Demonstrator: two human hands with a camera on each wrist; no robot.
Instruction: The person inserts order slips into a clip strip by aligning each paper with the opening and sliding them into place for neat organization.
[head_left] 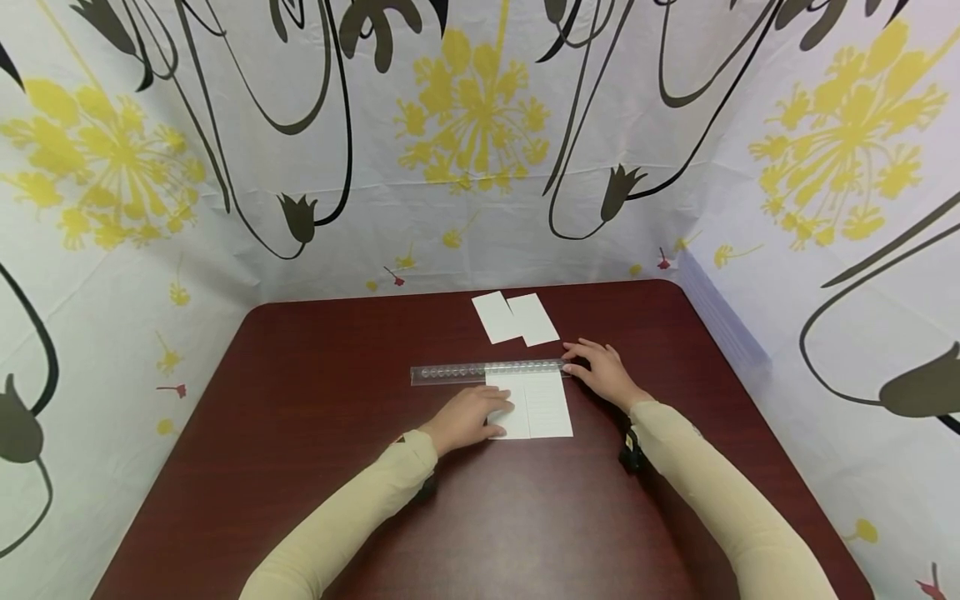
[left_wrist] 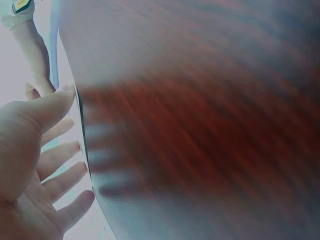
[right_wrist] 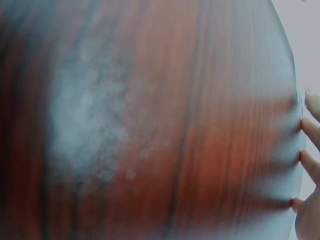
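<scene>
A clear plastic ruler (head_left: 450,372) lies across the far edge of a white sheet of paper (head_left: 549,407), overlapping it. Faint lines mark the paper, and another runs down its middle. My left hand (head_left: 468,417) rests on the left part of the paper, fingers extended; in the left wrist view that hand (left_wrist: 35,155) shows its fingers spread. At the ruler's right end my right hand (head_left: 603,375) holds it between thumb and fingers. Only the fingertips of my right hand (right_wrist: 310,165) reach into the right wrist view, low over the table.
Two white cards (head_left: 532,319) lie partly overlapping beyond the ruler on the dark reddish-brown table (head_left: 337,450). A patterned white cloth (head_left: 480,242) hangs around the table's back and sides. A wrist camera (head_left: 631,450) sits under the right sleeve.
</scene>
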